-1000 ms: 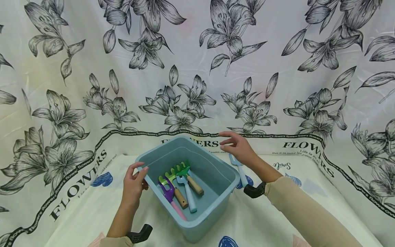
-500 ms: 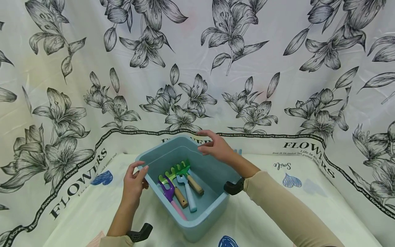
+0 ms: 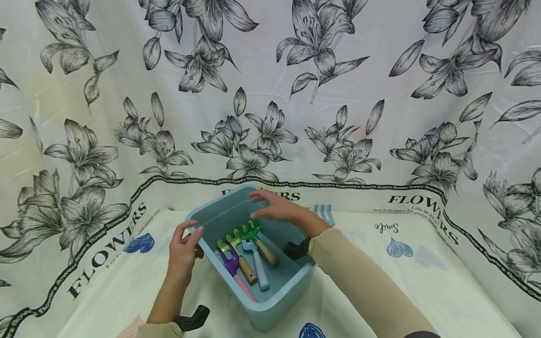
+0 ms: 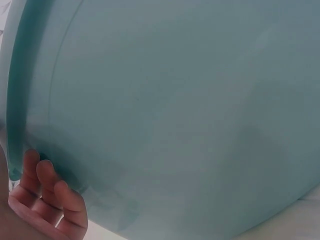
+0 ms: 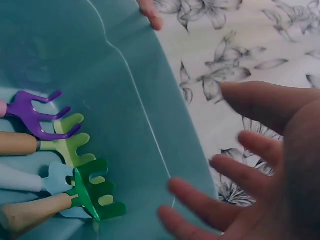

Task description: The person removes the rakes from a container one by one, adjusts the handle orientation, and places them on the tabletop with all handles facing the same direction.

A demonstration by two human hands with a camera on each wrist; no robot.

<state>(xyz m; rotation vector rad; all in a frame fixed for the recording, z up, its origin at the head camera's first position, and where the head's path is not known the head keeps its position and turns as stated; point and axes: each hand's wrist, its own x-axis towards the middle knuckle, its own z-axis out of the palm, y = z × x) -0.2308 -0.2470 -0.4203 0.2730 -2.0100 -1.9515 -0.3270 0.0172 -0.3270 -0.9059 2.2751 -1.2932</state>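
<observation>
A blue-green plastic bin [image 3: 270, 307] stands at an angle on the cloth. My left hand [image 3: 184, 244] grips its left rim; in the left wrist view, fingers [image 4: 72, 207] curl under the rim against the outer wall. My right hand [image 3: 274, 206] is over the bin's far right side, holding nothing, its fingers spread in the right wrist view. Inside the bin lie a purple hand fork [image 5: 35, 114] with a pink handle, a light green rake [image 5: 70, 142] and a dark green rake [image 5: 95, 192] with wooden handles, and a light blue garden tool [image 3: 261, 272].
A light blue rake [image 3: 324, 213] lies on the cloth outside the bin, partly hidden by my right forearm. Pale bedding-like cloth [image 3: 359, 291] with heart prints spreads beneath. A flower-printed curtain [image 3: 262, 61] hangs behind and along both sides.
My right hand has moved left, from beside the rake outside the bin to over the bin. The left hand, the bin and the tools in it have stayed put.
</observation>
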